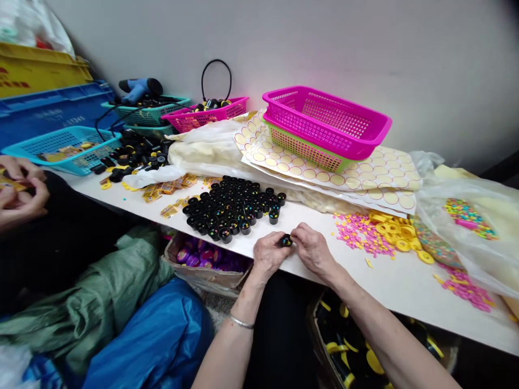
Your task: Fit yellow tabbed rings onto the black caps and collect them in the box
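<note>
Near the table's front edge, my left hand (268, 254) grips a small black cup (286, 240) with bits of colour inside. My right hand (313, 249) is at the cup's right side, its thumb and fingers pinched together at the rim; what they hold, if anything, is too small to make out. Left of my hands stands a dense group of similar black cups (227, 208), many with coloured bits in them. To the right lie a spread of small pink pieces (365, 233) and a heap of yellow rings (399, 231).
A magenta basket (328, 121) is stacked on a green one (304, 146), over sheets of round stickers (389, 173). Beneath the table edge are a box of purple items (206, 256) and a box of black-and-yellow parts (357, 351). Another person's hands (20, 189) work at left.
</note>
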`<control>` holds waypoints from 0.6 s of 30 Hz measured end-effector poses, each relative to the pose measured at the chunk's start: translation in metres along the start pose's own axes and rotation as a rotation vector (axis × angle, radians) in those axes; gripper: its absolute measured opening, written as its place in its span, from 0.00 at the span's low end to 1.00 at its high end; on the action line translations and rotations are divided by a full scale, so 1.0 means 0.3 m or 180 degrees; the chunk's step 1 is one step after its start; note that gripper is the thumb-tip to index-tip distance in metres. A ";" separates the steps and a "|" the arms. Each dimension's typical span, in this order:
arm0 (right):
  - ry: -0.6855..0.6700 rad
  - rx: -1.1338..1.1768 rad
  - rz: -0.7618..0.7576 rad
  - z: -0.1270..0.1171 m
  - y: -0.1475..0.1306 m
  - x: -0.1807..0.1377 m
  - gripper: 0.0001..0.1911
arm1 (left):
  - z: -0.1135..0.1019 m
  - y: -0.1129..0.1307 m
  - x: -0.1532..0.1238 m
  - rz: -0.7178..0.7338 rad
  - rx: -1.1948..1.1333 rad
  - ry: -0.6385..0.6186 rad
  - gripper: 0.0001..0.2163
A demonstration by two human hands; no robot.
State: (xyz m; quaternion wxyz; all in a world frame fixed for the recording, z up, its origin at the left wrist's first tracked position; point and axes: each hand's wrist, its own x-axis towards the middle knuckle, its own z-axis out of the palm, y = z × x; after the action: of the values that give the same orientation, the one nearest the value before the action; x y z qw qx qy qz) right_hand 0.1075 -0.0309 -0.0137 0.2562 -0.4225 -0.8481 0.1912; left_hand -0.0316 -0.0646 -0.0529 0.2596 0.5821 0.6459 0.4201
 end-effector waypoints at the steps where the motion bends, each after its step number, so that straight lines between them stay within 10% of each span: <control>1: -0.0086 -0.0073 -0.0031 0.003 -0.009 0.010 0.11 | -0.001 0.000 -0.001 -0.0006 0.0003 0.0006 0.10; 18: -0.0851 -0.0984 -0.0119 -0.034 -0.067 0.069 0.10 | -0.009 0.018 -0.001 -0.0030 0.0071 -0.0068 0.12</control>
State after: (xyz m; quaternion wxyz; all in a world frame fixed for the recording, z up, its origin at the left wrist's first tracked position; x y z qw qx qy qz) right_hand 0.0904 -0.0244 0.0110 0.0769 -0.4118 -0.9015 0.1083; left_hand -0.0308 -0.0656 -0.0470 0.2620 0.5864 0.6506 0.4053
